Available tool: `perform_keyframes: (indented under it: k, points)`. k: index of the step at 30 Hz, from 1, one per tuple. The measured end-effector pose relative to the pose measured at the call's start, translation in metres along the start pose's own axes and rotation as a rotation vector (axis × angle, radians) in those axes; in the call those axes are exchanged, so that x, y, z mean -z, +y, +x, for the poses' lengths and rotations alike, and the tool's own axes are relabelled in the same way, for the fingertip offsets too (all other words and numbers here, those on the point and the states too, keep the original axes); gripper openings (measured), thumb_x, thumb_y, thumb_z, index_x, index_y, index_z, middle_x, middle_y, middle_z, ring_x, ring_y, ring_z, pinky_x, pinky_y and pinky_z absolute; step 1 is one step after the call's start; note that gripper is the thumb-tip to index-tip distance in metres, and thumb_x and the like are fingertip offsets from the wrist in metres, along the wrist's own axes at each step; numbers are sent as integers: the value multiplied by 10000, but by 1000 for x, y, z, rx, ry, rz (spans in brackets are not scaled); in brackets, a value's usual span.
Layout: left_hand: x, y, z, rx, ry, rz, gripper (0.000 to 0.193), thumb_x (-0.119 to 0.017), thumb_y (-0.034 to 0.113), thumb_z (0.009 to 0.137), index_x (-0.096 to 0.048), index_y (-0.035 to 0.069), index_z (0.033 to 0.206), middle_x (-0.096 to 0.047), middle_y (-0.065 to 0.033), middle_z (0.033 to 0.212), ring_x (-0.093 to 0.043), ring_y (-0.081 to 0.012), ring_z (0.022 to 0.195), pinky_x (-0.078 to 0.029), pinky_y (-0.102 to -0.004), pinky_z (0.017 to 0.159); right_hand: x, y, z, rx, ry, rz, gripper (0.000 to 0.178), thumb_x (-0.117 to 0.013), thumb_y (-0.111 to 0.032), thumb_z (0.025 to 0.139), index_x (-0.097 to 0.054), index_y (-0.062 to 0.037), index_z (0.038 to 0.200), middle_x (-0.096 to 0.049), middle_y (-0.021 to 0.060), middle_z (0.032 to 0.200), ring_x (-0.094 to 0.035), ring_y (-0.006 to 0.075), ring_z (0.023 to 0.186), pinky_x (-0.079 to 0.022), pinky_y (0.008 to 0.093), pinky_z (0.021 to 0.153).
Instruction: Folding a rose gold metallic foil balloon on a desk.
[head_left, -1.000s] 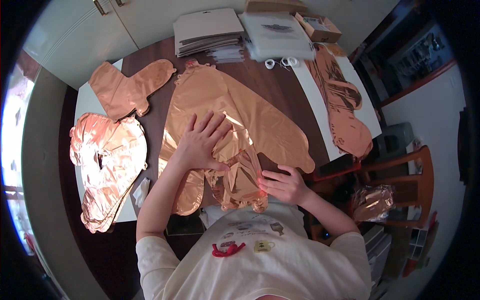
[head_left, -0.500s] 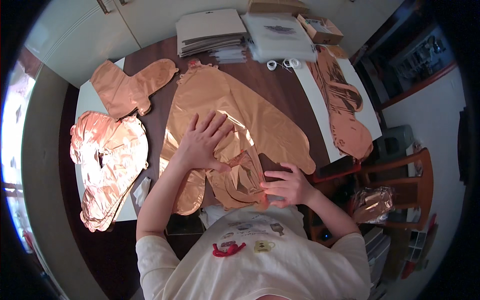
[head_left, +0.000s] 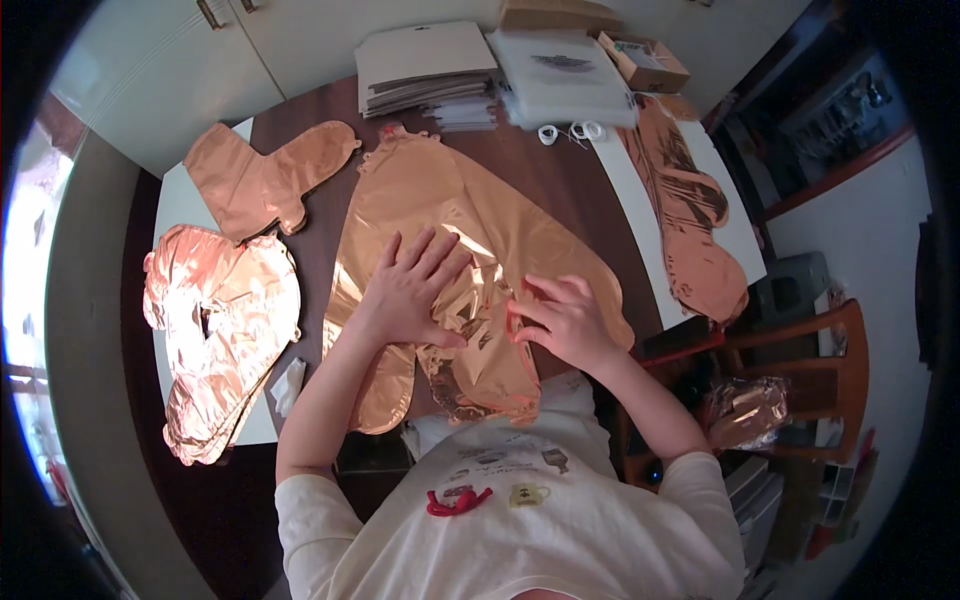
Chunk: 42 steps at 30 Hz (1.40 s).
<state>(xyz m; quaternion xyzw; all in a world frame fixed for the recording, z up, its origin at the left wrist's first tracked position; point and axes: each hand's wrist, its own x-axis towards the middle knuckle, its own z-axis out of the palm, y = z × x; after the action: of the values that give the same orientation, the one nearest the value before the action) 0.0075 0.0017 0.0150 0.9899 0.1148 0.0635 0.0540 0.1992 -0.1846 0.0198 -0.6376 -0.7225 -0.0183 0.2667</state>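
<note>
A large flat rose-gold foil balloon (head_left: 430, 190) lies across the middle of the table, its lower part creased and shiny. My left hand (head_left: 412, 290) rests palm down on it with the fingers spread. To the right of that hand, my right hand (head_left: 565, 322) has its thumb and fingers bent around a raised fold of the foil, at the middle crease. The fold between the fingertips is partly hidden. The balloon's lower lobes reach the table's near edge, close to my shirt.
More flat foil balloons lie at the upper left (head_left: 250, 185), at the left (head_left: 225, 320) and on the right (head_left: 690, 220). At the back are stacked grey cards (head_left: 425, 60), clear plastic bags (head_left: 560, 75), a small box (head_left: 645, 62) and white ribbon rolls (head_left: 588, 131). A wooden chair (head_left: 850, 370) stands at the right.
My right hand has moved up and slightly left from the lower edge of the foil. The balloon's lower flap now spreads farther right, covering the dark gap. My left hand stays nearly in place.
</note>
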Motion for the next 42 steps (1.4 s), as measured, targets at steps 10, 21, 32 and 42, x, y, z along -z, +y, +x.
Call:
perform_keyframes:
  k: [10, 21, 32, 42]
  points:
    - [1, -1, 2, -19, 2, 38, 1096, -567, 802, 542, -341, 167, 1407, -322, -102, 1455, -272, -328, 1350, -181, -572, 1070, -4, 16, 0, -43, -116, 73, 601, -652, -513, 732, -552, -169, 1214, -592, 82, 1162, -496, 241, 1164, -340, 426, 1000]
    - [3, 10, -6, 17, 7, 58, 1079, -594, 769, 561, -343, 144, 1404, -334, -137, 1435, -282, -403, 1319, -203, -598, 1041, -7, 20, -4, 105, -238, 18, 458, -558, -325, 860, -515, -166, 1287, -487, 13, 1344, -414, 226, 1270, -261, 456, 1079]
    - [14, 28, -14, 118, -81, 54, 1059, -611, 750, 569, -362, 126, 1388, -327, -139, 1426, -243, -405, 1328, -188, -600, 1042, -5, 23, -4, 172, -202, 42, 441, -563, -342, 853, -539, -168, 1258, -509, 1, 1315, -435, 205, 1242, -272, 484, 1061]
    - [12, 28, -27, 164, -106, 35, 1051, -610, 736, 601, -328, 135, 1415, -280, -136, 1469, -191, -393, 1367, -112, -577, 1085, -10, 16, -7, 191, -211, 50, 450, -566, -355, 851, -534, -167, 1258, -482, -7, 1336, -429, 208, 1225, -287, 465, 1046]
